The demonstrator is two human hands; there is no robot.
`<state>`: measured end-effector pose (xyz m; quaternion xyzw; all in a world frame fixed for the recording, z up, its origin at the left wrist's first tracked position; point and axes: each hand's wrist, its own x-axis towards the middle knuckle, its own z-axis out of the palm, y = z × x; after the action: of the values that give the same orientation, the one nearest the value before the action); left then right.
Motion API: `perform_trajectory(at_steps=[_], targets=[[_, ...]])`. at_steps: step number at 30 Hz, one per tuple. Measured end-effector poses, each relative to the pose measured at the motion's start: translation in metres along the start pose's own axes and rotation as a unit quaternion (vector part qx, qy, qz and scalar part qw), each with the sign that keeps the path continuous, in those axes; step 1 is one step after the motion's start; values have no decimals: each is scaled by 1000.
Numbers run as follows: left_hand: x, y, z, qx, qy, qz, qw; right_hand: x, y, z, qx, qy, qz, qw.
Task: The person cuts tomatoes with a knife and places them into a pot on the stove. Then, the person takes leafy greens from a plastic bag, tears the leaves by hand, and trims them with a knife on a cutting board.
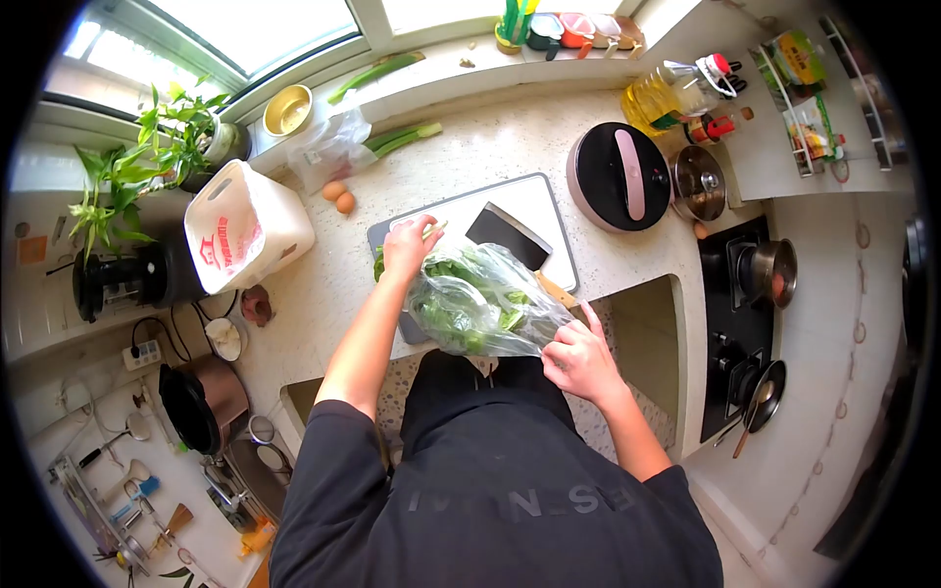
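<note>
Counter: pale speckled worktop (461, 127), curves through the middle of the frame, window (255, 34) along the upper left.
Board: white cutting board (544, 201) with grey rim, centre of frame, on the worktop.
Knife: cleaver (508, 235) lies flat on the board, dark blade, wooden handle toward lower right.
Bag: clear bag (480, 309) with leafy greens (470, 338) inside, mid-frame, across the board's lower part, in front of the person.
Left hand: (407, 247) at the board's left side — fingers together on a bit of the leafy greens.
Right hand: (580, 358) clamped on the gathered lower-right end of the clear bag, index finger extended near the knife handle.
Upper left: potted plant (172, 137), yellow bowl (288, 111) on the sill, white bin (250, 227) with red print, two eggs (339, 196) just beside it, thin plastic bag (331, 149), green stalks (402, 139).
Upper right: black-topped cooker (619, 176) with pink handle, glass-lidded pot (699, 183) next to it, oil bottle (667, 96) behind, wall rack (794, 108) with packets.
Right: black stove (720, 294) — steel pot (769, 272) above, frying pan (767, 392) below.
Lower left: brown pot (211, 402), utensils (127, 490) near the wall.
</note>
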<state>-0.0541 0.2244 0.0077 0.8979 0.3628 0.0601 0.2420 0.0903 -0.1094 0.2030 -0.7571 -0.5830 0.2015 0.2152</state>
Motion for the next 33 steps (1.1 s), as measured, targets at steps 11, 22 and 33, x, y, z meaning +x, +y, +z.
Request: perform_trajectory(at_steps=[11, 22, 33], targets=[[5, 6, -27, -175, 32, 64, 982, 8, -4, 0, 10, -1, -23, 1000], [-76, 90, -93, -30, -200, 247, 948, 45, -24, 8, 31, -6, -95, 995], [-120, 67, -81, 132, -299, 116, 938, 55, -27, 37, 16, -37, -151, 988]])
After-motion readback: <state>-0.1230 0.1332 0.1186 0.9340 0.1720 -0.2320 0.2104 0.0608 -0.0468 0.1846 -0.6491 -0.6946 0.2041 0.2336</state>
